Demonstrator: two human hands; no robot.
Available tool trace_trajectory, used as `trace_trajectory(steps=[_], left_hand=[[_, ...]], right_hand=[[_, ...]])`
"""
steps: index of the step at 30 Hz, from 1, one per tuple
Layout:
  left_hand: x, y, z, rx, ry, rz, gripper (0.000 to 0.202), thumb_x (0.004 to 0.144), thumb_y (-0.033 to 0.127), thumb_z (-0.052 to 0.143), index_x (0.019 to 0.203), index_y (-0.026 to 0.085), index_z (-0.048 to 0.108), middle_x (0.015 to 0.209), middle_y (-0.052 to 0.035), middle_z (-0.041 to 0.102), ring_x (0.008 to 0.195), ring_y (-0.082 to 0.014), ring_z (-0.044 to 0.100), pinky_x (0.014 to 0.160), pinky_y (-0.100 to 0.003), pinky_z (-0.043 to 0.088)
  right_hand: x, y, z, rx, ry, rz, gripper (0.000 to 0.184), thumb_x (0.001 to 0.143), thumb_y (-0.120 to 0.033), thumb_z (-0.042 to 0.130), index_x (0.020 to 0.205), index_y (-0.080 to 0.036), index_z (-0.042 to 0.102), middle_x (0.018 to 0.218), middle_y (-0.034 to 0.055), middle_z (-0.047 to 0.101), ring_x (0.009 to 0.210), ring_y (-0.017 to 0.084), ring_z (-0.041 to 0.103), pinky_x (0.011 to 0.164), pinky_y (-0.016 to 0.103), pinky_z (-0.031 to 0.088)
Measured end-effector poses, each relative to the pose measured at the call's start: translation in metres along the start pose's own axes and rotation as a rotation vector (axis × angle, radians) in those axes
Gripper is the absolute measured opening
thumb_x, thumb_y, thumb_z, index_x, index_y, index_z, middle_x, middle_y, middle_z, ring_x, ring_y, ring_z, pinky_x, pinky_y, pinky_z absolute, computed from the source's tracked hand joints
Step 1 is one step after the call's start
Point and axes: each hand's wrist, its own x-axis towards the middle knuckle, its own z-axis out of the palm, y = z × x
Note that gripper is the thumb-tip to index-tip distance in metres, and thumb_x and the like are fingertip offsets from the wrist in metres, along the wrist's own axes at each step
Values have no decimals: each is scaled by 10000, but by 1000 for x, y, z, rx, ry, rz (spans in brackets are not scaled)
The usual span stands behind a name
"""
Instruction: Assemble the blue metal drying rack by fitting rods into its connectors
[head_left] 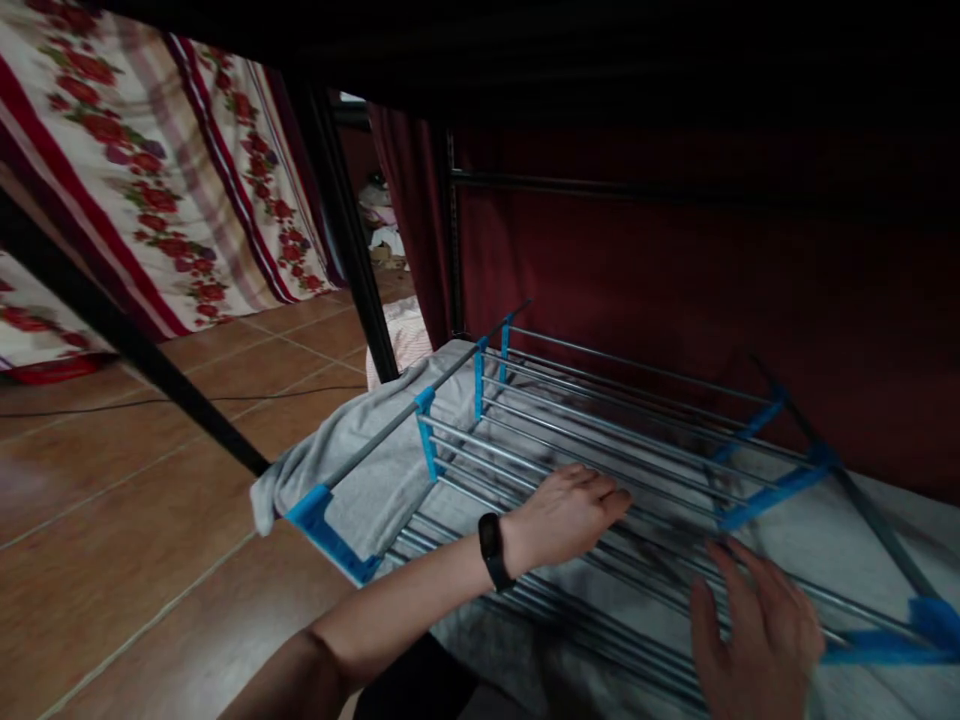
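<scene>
A folding drying rack [622, 420] of grey metal rods with blue plastic joints lies flat on a grey cloth [360, 480] on the floor. My left hand [570, 510], with a black band on the wrist, rests palm down on the rods near the rack's middle, fingers stretched out. My right hand [754, 620] hovers over or touches the rods at the lower right, fingers spread. Neither hand holds anything.
Brown floor tiles [120, 500] stretch to the left. A black metal frame leg [345, 220] and a slanted black bar [112, 330] stand beside the rack. A dark red curtain [675, 270] hangs behind it. Floral cloth [150, 170] hangs at the far left.
</scene>
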Motion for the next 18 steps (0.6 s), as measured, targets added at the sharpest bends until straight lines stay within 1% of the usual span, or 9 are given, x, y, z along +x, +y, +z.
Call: trace_trajectory(steps=[2,4,8,11,13,14,15,17,18], left_hand=[[0,1,0,12,14,14,191,1017,221,473,1109,155,626,927,-62,641,840,-184,605,806,-336,447],[1,1,1,13,28,26,220,1027,233,453,1126,148,630,926,-61,645,839,-184,607,809,-335,453],[3,1,-2,30,37,21,300,1053,316,406,1132,153,646,952,-63,664,869,-182,615,833,-336,465],[-4,-6,-19,54,100,-55,376,1047,410,417,1236,166,632,1040,-77,683,992,-195,618,958,-363,459],[-18,-18,-40,87,197,-217,385,1057,352,388,1307,169,617,1135,-86,688,1084,-203,606,1036,-385,432],[-28,-26,-51,116,256,-328,390,1056,299,367,1323,165,618,1176,-89,686,1107,-211,602,1035,-392,434],[-40,-36,-64,158,290,-456,415,1049,242,334,1346,153,610,1209,-95,683,1122,-224,600,1012,-403,446],[-65,-58,-86,230,284,-725,464,1020,189,332,1423,131,554,1294,-113,647,1187,-263,584,1011,-414,464],[-77,-68,-95,287,350,-865,454,999,167,349,1377,133,598,1225,-125,676,1138,-274,616,977,-413,490]], right_hand=[[18,2,10,-41,-37,-93,422,971,-346,557,1374,-227,593,1208,128,683,1097,299,619,1102,563,342],[29,6,18,-54,-94,-160,412,998,-339,513,1393,-243,584,1104,94,714,991,251,636,1120,536,314],[34,11,20,-69,-180,-203,383,1001,-255,494,1365,-258,614,999,68,718,892,223,620,1039,450,371],[33,11,18,-68,-168,-211,379,1000,-257,496,1358,-256,619,1009,73,713,868,227,611,975,435,381],[33,12,17,-88,-166,-208,384,999,-252,505,1368,-260,611,1007,72,712,848,224,604,942,426,381],[33,13,18,-100,-163,-210,391,998,-245,509,1377,-264,604,1007,69,711,840,221,600,928,420,383],[33,14,18,-108,-160,-217,402,997,-232,511,1388,-268,593,1008,66,709,835,216,597,914,411,387],[34,17,19,-117,-155,-240,424,995,-205,512,1409,-275,571,1008,58,704,838,207,597,891,394,395],[34,18,20,-119,-155,-252,432,995,-200,516,1417,-277,561,1009,57,701,842,204,599,880,388,399]])
